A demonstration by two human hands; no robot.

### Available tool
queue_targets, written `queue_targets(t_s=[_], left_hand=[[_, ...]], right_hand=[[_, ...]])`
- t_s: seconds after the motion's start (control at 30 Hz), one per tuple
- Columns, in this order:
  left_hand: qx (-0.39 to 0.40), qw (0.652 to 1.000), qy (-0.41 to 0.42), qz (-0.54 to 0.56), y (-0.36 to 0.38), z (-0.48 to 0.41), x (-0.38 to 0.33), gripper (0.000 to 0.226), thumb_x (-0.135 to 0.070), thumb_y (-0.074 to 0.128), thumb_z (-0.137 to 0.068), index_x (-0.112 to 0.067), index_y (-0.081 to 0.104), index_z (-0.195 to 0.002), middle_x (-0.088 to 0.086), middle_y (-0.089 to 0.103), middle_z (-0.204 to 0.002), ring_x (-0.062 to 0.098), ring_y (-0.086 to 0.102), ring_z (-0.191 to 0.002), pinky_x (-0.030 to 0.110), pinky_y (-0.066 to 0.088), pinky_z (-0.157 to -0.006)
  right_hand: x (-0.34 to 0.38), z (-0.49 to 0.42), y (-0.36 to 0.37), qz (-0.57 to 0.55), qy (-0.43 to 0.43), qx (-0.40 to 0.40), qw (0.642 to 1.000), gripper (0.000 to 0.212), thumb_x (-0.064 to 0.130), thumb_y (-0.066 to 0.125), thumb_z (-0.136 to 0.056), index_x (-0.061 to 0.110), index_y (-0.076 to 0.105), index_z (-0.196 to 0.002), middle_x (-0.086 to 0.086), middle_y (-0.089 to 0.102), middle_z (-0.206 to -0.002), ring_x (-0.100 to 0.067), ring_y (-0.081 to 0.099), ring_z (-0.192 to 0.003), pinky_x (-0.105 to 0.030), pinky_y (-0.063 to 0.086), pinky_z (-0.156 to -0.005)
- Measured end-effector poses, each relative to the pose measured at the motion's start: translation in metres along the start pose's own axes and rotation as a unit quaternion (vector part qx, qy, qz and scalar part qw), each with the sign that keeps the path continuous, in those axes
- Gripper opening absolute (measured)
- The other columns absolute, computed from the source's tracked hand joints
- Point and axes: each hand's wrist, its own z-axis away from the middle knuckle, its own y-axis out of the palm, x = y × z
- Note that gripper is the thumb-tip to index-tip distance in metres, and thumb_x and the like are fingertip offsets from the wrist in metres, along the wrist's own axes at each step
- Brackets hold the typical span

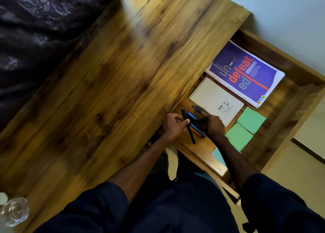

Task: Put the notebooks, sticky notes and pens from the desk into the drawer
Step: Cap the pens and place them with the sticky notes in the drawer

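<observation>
Wood-grain desk (pixel 109 85) with that streaky honey-and-dark laminate look, pale blue wall (pixel 290 9) behind it, and a crinkly black leather thing (pixel 35 39) slumped along the far side — chair or sofa, can't tell. Down in the near corner there's a clear glass piece (pixel 15 210), blurry. The drawer (pixel 299 99) is pulled out, same wood, and it's already pretty full: a purple notebook (pixel 246 72) with big orange lettering lying flat, a cream spiral-bound notebook (pixel 217 100) just beside it, two green sticky note pads (pixel 246 129) touching at the corners, and a pale blue one (pixel 219 156) half hidden under the forearm. A purple pen (pixel 197 108) sits by the spiral edge. Both hands are over the drawer's near end — the left hand (pixel 173 125) is pinched around a black pen (pixel 189 129), and the right hand (pixel 213 125) is curled over a little bundle of blue and orange pens (pixel 195 125), fingers closed on them. Dark navy sleeves.
</observation>
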Motion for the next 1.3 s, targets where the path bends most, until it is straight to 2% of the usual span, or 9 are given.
queue_targets(t_s=[0.23,0.3,0.47,0.67,0.77,0.87,1.0,1.13,1.3], left_hand=[[-0.004,1.000,-0.020,0.017,0.004,-0.001,0.000,0.031,-0.015,0.077,-0.087,-0.002,0.066,-0.112,0.014,0.076,-0.096,0.015,0.076,-0.075,0.017,0.059,-0.061],[-0.005,0.999,-0.030,0.034,0.009,-0.004,-0.002,0.031,-0.012,0.078,-0.086,0.002,0.065,-0.111,0.016,0.074,-0.098,0.018,0.076,-0.077,0.018,0.060,-0.060],[-0.015,0.998,-0.042,0.041,0.029,-0.012,-0.016,0.023,-0.015,0.080,-0.084,-0.002,0.066,-0.096,0.010,0.073,-0.092,0.006,0.069,-0.062,0.014,0.056,-0.053],[-0.007,0.991,-0.103,0.082,0.043,-0.022,-0.023,0.027,-0.010,0.078,-0.085,0.001,0.066,-0.106,0.016,0.073,-0.100,0.016,0.074,-0.073,0.032,0.064,-0.074],[0.006,0.994,-0.094,0.062,0.043,-0.022,-0.021,0.024,-0.016,0.076,-0.088,-0.002,0.068,-0.106,0.013,0.074,-0.099,0.019,0.076,-0.082,0.030,0.063,-0.075],[-0.015,0.996,-0.084,0.019,0.036,-0.024,-0.016,0.016,-0.014,0.073,-0.089,-0.006,0.070,-0.103,0.008,0.072,-0.094,0.019,0.075,-0.085,0.033,0.063,-0.077],[-0.017,0.998,-0.050,-0.045,0.026,-0.024,-0.010,0.021,-0.002,0.068,-0.088,-0.008,0.068,-0.108,0.007,0.071,-0.103,0.020,0.072,-0.095,0.031,0.061,-0.082],[-0.006,0.997,-0.037,-0.065,0.023,-0.023,-0.005,0.019,-0.003,0.068,-0.088,-0.021,0.064,-0.087,0.008,0.072,-0.100,0.021,0.072,-0.093,0.036,0.061,-0.084],[0.002,0.997,-0.045,-0.063,0.024,-0.024,0.000,0.017,-0.004,0.069,-0.089,-0.008,0.070,-0.105,0.009,0.074,-0.103,0.021,0.074,-0.093,0.025,0.061,-0.075]], right_hand=[[-0.001,0.004,-0.003,-0.045,-0.026,-0.012,0.999,0.022,0.021,0.069,-0.092,0.012,0.076,-0.111,-0.012,0.076,-0.099,-0.029,0.071,-0.088,-0.036,0.058,-0.076],[0.001,0.009,-0.008,-0.103,-0.054,-0.047,0.992,0.023,0.026,0.069,-0.093,0.012,0.078,-0.108,-0.009,0.078,-0.095,-0.023,0.072,-0.082,-0.027,0.054,-0.069],[0.005,0.026,-0.032,-0.305,-0.106,0.050,0.945,0.022,0.032,0.069,-0.094,0.015,0.080,-0.102,0.000,0.078,-0.084,-0.012,0.072,-0.072,-0.021,0.054,-0.064],[-0.008,0.027,-0.038,-0.268,-0.104,0.031,0.957,0.023,0.012,0.080,-0.084,0.014,0.080,-0.107,0.001,0.079,-0.092,-0.007,0.074,-0.075,-0.023,0.058,-0.070],[-0.009,0.018,-0.032,-0.191,-0.070,-0.029,0.979,0.023,0.011,0.080,-0.083,0.011,0.079,-0.106,-0.003,0.078,-0.092,-0.002,0.068,-0.068,-0.014,0.048,-0.062],[-0.009,0.007,-0.027,-0.140,-0.032,-0.061,0.988,0.023,0.008,0.077,-0.084,0.009,0.078,-0.107,-0.008,0.078,-0.097,-0.017,0.069,-0.080,-0.024,0.052,-0.069],[-0.004,-0.003,-0.018,-0.076,-0.032,-0.045,0.996,0.025,0.008,0.073,-0.085,0.008,0.077,-0.110,-0.010,0.077,-0.095,-0.022,0.067,-0.077,-0.026,0.049,-0.066],[-0.004,-0.009,-0.010,-0.045,-0.018,-0.027,0.998,0.022,0.014,0.071,-0.087,0.010,0.077,-0.108,-0.010,0.076,-0.091,-0.021,0.065,-0.072,-0.027,0.049,-0.062],[-0.002,-0.008,-0.006,-0.015,-0.010,-0.020,1.000,0.023,0.014,0.070,-0.090,0.009,0.075,-0.111,-0.012,0.075,-0.095,-0.027,0.068,-0.079,-0.036,0.058,-0.070]])
